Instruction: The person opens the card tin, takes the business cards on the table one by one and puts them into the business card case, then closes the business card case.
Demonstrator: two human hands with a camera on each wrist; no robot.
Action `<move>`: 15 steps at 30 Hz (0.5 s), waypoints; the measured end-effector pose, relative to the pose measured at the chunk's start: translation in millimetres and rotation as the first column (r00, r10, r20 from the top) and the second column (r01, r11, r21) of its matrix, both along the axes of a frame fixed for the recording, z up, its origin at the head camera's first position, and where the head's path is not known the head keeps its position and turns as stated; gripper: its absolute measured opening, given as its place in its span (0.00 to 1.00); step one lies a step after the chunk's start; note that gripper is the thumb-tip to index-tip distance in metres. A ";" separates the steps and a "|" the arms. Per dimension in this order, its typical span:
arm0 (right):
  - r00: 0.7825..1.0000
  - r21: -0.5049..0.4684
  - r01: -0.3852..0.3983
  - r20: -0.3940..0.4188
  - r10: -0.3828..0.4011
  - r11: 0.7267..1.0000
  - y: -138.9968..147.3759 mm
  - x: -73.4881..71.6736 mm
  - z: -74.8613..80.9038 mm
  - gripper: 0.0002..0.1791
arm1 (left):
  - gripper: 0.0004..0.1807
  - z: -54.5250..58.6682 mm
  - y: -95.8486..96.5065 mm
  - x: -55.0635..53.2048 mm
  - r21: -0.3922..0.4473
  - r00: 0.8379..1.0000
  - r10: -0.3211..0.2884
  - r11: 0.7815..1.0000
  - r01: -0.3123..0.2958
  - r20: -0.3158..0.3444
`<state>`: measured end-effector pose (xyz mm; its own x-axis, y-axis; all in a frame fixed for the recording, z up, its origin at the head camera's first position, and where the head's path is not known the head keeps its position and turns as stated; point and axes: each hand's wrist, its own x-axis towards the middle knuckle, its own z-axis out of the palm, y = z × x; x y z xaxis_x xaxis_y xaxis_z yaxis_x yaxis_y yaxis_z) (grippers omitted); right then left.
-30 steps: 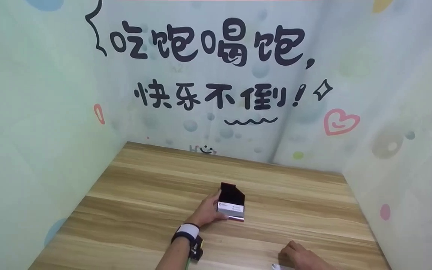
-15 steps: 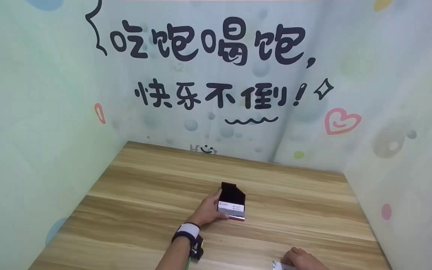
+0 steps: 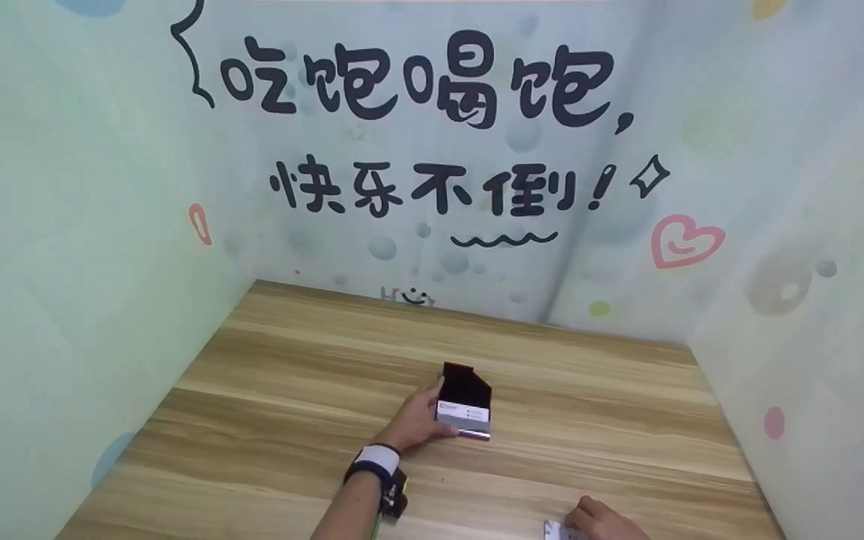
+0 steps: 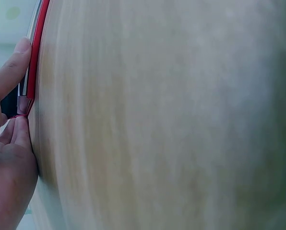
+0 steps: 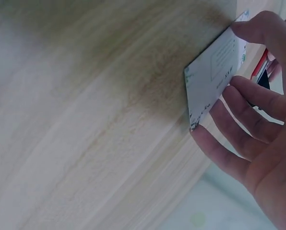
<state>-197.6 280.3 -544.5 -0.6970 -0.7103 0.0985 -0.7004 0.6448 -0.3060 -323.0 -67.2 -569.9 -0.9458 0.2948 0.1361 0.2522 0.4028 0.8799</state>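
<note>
My left hand [image 3: 413,421] grips the left side of a business card case [image 3: 465,386], thumb at its front edge. The case stands open, its flap black inside, with a white printed card [image 3: 462,413] in the front part. In the left wrist view the red outer edge [image 4: 36,52] of the case shows between thumb and fingers. Near the table's front, my right hand [image 3: 603,519] holds a separate white business card [image 5: 215,72] by its edges, thumb on one side and fingers along the other. That card lies close over the wood, with patterned corners and small print.
The wood-grain table [image 3: 312,360] is closed in by pale printed walls at the back [image 3: 477,277] and both sides. A banded wrist strap [image 3: 376,459] with a small black device [image 3: 396,496] sits on the left wrist.
My right hand has shifted slightly down at the front of the table, and more of the card's left end shows. The left hand and the card case have stayed in place.
</note>
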 end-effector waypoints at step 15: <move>0.979 0.012 -0.066 -0.194 0.067 0.998 -15.4 -9.8 0.5 0.32 | 0.56 -2.5 -1.1 -1.9 -0.027 0.999 -0.013 1.000 0.012 -0.033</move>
<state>-207.4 264.9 -543.9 -0.6163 -0.7551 0.2235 -0.7874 0.5962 -0.1568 -325.0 -68.3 -572.4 -0.9371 0.3106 0.1595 0.2864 0.4226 0.8599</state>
